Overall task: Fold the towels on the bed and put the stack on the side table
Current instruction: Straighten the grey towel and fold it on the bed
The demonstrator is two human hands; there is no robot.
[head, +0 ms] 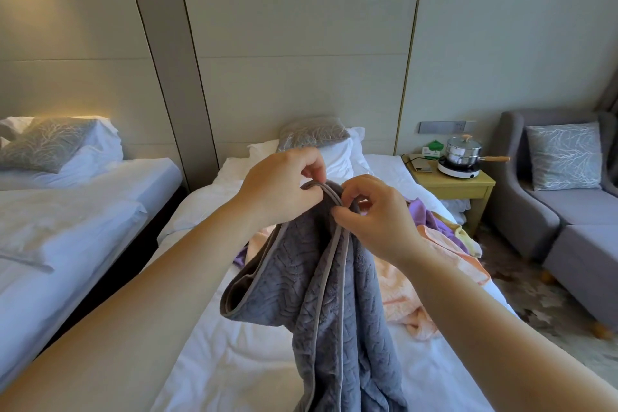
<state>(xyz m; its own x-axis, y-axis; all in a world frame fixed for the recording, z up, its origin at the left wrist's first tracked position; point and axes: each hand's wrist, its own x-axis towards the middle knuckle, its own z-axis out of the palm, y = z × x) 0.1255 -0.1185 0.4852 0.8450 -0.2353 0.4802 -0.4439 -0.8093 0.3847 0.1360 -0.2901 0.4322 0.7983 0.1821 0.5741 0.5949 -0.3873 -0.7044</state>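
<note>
The white-sheeted bed point(267, 361) fills the centre and lower part of the frame, and the grey, ripple-textured plush towel with paler piped edging point(334, 311) hangs above it in the lower middle, its lower end running out of the bottom edge. Behind it, right of centre, a loose heap lies unfolded on the sheet: a peach waffle-weave towel point(401, 284), a purple towel point(424, 214) and a strip of yellow cloth point(468, 241) at the bed's right edge. At the right middle stands the small yellow wooden bench point(458, 186), its top largely taken by a steel saucepan point(463, 152) on a white round hotplate point(458, 170). Just above centre, the left hand point(281, 184) is clenched on the towel's piped hem, and the right hand point(374, 214) pinches the same hem just beside it. With both grips so close together, the towel hangs bunched; I judge that a corner could slip free as the hands part, or the fold come out skewed. The crowded bench also leaves little room, so a finished stack might sit badly or nudge the pan's handle.
</note>
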